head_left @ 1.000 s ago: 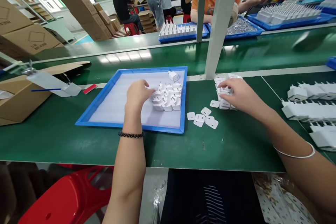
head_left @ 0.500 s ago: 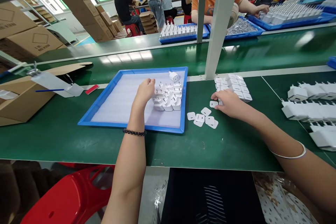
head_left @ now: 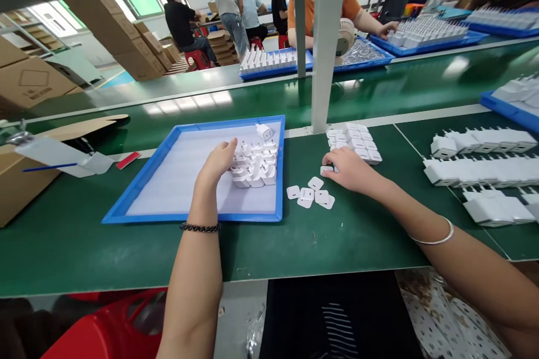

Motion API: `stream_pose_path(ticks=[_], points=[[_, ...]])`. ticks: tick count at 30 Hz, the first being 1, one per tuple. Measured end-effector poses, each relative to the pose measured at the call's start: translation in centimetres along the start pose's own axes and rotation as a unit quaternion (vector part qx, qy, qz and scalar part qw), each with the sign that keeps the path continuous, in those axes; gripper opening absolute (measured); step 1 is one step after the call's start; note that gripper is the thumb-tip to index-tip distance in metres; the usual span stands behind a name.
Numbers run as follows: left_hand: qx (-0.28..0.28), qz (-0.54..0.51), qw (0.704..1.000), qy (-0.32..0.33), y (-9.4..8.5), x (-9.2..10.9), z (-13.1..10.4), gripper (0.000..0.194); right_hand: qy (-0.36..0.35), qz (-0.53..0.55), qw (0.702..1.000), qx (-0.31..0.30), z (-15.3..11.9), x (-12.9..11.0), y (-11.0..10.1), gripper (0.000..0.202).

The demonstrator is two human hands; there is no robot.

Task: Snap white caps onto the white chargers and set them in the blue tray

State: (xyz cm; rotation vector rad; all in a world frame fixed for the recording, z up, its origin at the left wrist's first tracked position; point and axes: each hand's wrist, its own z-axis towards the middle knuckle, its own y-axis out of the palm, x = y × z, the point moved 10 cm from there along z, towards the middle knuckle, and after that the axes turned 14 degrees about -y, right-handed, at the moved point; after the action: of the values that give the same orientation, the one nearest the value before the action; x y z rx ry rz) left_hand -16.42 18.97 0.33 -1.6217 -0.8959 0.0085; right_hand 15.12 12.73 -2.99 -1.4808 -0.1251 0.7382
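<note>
My left hand [head_left: 218, 161] is inside the blue-rimmed tray [head_left: 191, 217], its fingers closed on a charger at the left side of a block of white plug chargers [head_left: 255, 165]. Those fingers are partly hidden, and the pins of the block point up. One more charger [head_left: 264, 132] lies apart near the tray's back right corner. Right of the tray, my right hand [head_left: 351, 168] pinches a small white square cover [head_left: 326, 170] low over the green table. Loose white covers [head_left: 306, 194] lie scattered in front of it, and rows of stacked covers [head_left: 357, 141] sit just behind.
Rows of white chargers [head_left: 484, 171] stand at the right. A metal post [head_left: 324, 67] rises behind the tray. At the left are an open carton [head_left: 25, 185], a white bottle [head_left: 54, 151] and a red piece [head_left: 127, 160]. Across the bench, a person in orange handles trayed chargers.
The view has swung to the right, so everything appears further left. Both hands keep nearly the same places, at the block of chargers and at the white cover.
</note>
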Motion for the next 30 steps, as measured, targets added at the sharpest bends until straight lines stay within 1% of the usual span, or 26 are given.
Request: stream_pose_path(ticks=[2,4,7,8,10,12,13,15,16,18,20,25,28,30], points=[[0.007,0.005,1.0,0.009,-0.3,0.1,0.1,0.054,0.025,0.002,1.0,0.009,0.0,-0.1,-0.8,0.02],[0.014,0.012,1.0,0.015,-0.5,0.2,0.3,0.058,0.072,-0.008,0.997,0.027,-0.1,0.6,-2.2,0.025],[0.023,0.032,0.999,0.02,-0.7,0.4,0.4,0.058,0.183,-0.046,0.98,0.061,-1.5,3.4,-5.8,0.036],[0.025,0.04,0.999,0.021,-0.7,0.6,0.4,0.058,0.225,-0.058,0.97,0.068,-2.6,4.8,-7.1,0.04],[0.028,0.051,0.998,0.024,-0.8,0.8,0.3,0.057,0.303,-0.076,0.948,0.069,-5.6,7.6,-9.5,0.05],[0.032,0.058,0.997,0.027,-0.8,1.1,0.2,0.056,0.365,-0.088,0.925,0.058,-9.4,10.4,-11.2,0.062],[0.033,0.06,0.997,0.028,-0.8,1.1,0.2,0.055,0.394,-0.089,0.914,0.043,-11.4,11.7,-11.6,0.066],[0.034,0.061,0.997,0.028,-0.7,1.2,0.2,0.055,0.462,-0.082,0.883,-0.007,-15.5,14.1,-11.5,0.082],[0.034,0.061,0.997,0.027,-0.6,1.2,0.2,0.056,0.48,-0.078,0.873,-0.017,-17.0,15.0,-11.4,0.091],[0.031,0.06,0.997,0.027,-0.5,1.1,0.3,0.057,0.48,-0.072,0.874,-0.026,-18.5,15.9,-11.0,0.099],[0.03,0.06,0.997,0.029,-0.4,1.2,0.4,0.058,0.471,-0.073,0.879,-0.027,-18.7,16.2,-10.6,0.102],[0.035,0.066,0.997,0.035,-0.5,1.2,0.3,0.06,0.445,-0.073,0.892,-0.019,-17.6,15.8,-9.3,0.1],[0.034,0.067,0.996,0.041,-0.5,1.3,0.1,0.06,0.431,-0.088,0.898,-0.007,-17.2,15.4,-8.6,0.094],[0.034,0.067,0.996,0.043,-0.5,1.4,0.0,0.06,0.422,-0.1,0.901,0.001,-16.9,15.1,-8.2,0.086]])
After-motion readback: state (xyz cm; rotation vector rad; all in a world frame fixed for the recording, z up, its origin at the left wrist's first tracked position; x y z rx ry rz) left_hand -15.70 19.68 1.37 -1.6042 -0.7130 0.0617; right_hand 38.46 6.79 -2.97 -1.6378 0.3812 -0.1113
